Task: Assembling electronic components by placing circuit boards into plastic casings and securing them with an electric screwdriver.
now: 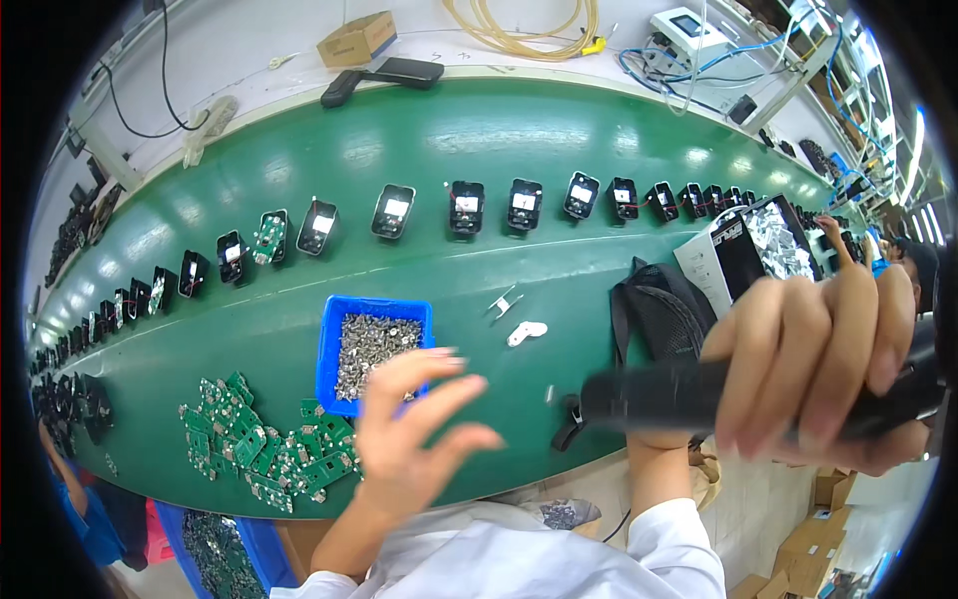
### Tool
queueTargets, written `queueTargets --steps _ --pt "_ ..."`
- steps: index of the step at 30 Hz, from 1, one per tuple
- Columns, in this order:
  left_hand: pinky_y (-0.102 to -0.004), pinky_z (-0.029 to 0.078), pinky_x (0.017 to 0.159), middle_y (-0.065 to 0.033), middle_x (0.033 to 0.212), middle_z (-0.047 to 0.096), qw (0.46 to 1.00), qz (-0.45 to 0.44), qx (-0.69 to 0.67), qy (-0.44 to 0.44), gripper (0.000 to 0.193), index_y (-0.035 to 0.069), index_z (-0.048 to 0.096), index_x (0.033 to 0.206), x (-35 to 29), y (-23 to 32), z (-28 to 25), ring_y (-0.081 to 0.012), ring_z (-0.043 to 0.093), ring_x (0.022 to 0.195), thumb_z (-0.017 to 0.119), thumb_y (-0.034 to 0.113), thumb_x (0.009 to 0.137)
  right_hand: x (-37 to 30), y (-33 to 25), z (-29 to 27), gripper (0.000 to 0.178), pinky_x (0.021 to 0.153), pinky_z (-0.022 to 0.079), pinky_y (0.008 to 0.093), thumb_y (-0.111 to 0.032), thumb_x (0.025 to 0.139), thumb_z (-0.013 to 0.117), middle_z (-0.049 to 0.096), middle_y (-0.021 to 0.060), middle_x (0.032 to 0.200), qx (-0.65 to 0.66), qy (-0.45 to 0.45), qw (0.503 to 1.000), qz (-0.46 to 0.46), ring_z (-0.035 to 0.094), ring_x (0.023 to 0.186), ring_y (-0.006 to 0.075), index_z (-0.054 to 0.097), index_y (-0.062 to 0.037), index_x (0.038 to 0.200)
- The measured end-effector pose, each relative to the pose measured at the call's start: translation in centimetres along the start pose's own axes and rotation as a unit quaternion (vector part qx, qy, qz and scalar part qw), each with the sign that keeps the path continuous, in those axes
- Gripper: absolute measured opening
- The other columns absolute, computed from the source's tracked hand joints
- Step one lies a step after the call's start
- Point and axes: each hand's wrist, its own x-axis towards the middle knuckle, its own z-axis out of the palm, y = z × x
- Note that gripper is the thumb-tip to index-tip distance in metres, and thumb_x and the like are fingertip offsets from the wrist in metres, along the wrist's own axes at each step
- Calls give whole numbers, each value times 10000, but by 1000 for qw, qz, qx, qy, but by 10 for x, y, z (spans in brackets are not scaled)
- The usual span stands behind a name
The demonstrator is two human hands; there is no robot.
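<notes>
My left hand [414,434] is raised over the near part of the bench, fingers apart and nothing between them. Just beyond it stands a blue bin [326,351] full of small silvery metal parts. To its left lies a pile of green circuit boards [239,439]. My right hand [798,369], large and blurred near the camera, wraps its fingers round a black cylindrical tool [649,394]; the tool's exact kind is unclear. A white plastic piece [527,332] and a small pronged piece [504,301] lie between the hands, farther back.
Black-cased devices [394,212] line the green bench [469,125] from left to right. An open box of white pieces [704,265] and a black mesh bag [664,309] stand at right. Co-workers sit at both ends. A blue crate [180,529] holds boards below.
</notes>
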Motion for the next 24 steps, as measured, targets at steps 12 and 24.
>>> queueTargets --steps 12,24 --pt "-353 479 814 -57 967 639 948 -129 267 -117 102 41 682 896 -13 -39 -16 -253 562 865 746 20 820 25 61 -180 150 374 443 260 -156 951 691 667 86 677 -414 315 837 -169 538 405 136 624 -24 924" --pt "-347 483 795 -74 966 671 973 -137 185 -27 93 26 643 909 -13 -46 1 -238 574 845 701 -25 857 2 82 -241 197 391 463 279 -213 960 673 665 92 684 -412 380 816 -139 543 424 151 601 -30 969"
